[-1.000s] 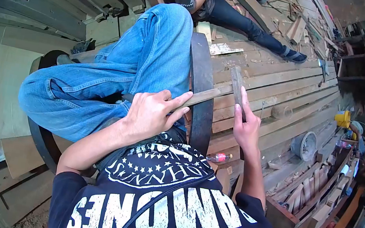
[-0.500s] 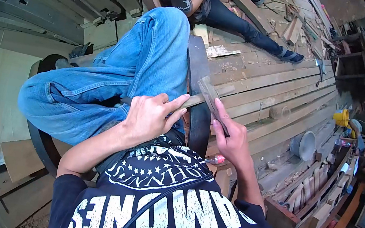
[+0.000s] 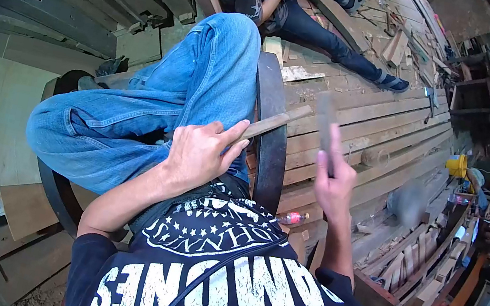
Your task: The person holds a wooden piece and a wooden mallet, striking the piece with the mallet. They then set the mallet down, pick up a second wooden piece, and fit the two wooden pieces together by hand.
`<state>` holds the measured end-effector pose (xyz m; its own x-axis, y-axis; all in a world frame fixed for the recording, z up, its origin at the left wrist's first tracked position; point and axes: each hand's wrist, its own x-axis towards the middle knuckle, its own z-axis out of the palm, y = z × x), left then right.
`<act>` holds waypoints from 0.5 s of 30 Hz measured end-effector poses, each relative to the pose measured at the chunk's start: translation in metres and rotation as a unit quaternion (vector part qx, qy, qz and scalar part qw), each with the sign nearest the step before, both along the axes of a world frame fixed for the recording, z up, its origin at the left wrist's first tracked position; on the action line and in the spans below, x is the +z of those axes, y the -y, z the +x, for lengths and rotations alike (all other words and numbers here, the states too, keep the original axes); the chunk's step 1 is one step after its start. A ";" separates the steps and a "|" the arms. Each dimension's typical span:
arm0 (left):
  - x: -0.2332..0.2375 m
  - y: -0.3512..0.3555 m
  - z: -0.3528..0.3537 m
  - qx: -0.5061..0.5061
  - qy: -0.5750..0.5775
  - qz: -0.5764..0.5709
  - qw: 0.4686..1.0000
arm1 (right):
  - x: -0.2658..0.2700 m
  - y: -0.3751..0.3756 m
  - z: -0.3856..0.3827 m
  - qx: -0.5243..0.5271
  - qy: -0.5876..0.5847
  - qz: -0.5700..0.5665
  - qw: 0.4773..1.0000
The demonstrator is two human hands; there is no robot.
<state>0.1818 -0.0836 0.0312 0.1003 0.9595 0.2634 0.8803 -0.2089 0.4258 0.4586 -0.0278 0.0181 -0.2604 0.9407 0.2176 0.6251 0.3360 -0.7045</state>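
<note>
My left hand (image 3: 194, 152) is closed round a slim wooden stick (image 3: 278, 123), thumb and forefinger along it. The stick's far end points up and right, across a dark curved wooden rim (image 3: 273, 96) beside my knee. To the right, my right hand (image 3: 335, 185) grips a flat grey-brown bar (image 3: 326, 118), blurred by motion; its exact kind cannot be made out. The bar is held upright, apart from the stick.
A co-worker in dark trousers (image 3: 324, 39) sits on the floor at the top, among wood scraps. Long planks (image 3: 366, 132) run along the right. A bottle (image 3: 292, 218) lies near my right forearm. A grey basin (image 3: 408, 201) and a yellow bucket (image 3: 456, 165) are farther right.
My right hand has moved right with the flat bar, which no longer crosses the stick. My left hand keeps its hold almost unmoved. The co-worker's arms have shifted slightly.
</note>
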 end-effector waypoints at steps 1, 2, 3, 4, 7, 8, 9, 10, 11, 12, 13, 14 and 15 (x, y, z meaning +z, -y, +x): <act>0.000 0.000 0.001 0.000 0.001 0.003 1.000 | -0.001 0.001 0.002 0.062 0.046 -0.020 0.997; 0.000 0.000 0.001 0.000 0.002 0.006 1.000 | -0.001 0.003 0.002 0.060 0.046 -0.020 0.997; -0.001 0.000 0.001 -0.001 0.002 0.007 1.000 | 0.000 0.004 0.001 0.065 0.065 -0.040 0.995; -0.002 0.000 0.001 0.000 0.003 0.008 1.000 | 0.001 0.003 0.000 0.071 0.084 -0.059 0.992; 0.000 0.001 0.000 0.002 0.000 0.001 1.000 | 0.014 0.001 -0.005 0.025 0.051 -0.085 0.995; 0.000 0.000 0.000 0.002 -0.003 -0.002 1.000 | 0.016 0.001 -0.006 0.025 0.051 -0.085 0.995; 0.000 0.001 0.001 0.002 -0.003 -0.002 1.000 | 0.018 0.002 -0.007 0.024 0.054 -0.088 0.994; 0.001 0.000 0.000 0.002 -0.004 -0.005 1.000 | 0.019 0.003 -0.007 0.024 0.057 -0.091 0.994; 0.001 0.000 0.000 0.003 -0.005 -0.008 1.000 | 0.016 0.004 -0.007 0.023 0.056 -0.091 0.994; 0.001 0.000 0.000 0.002 -0.004 -0.008 1.000 | 0.012 0.005 -0.006 0.046 0.059 -0.097 0.992; 0.001 0.000 0.000 0.003 -0.005 -0.012 1.000 | 0.009 0.007 -0.005 0.070 0.062 -0.103 0.990; 0.001 0.000 0.000 0.005 -0.005 -0.016 1.000 | 0.009 0.007 -0.005 0.071 0.059 -0.096 0.991; 0.001 0.000 0.000 0.005 -0.005 -0.017 1.000 | 0.011 0.008 -0.006 0.071 0.059 -0.096 0.991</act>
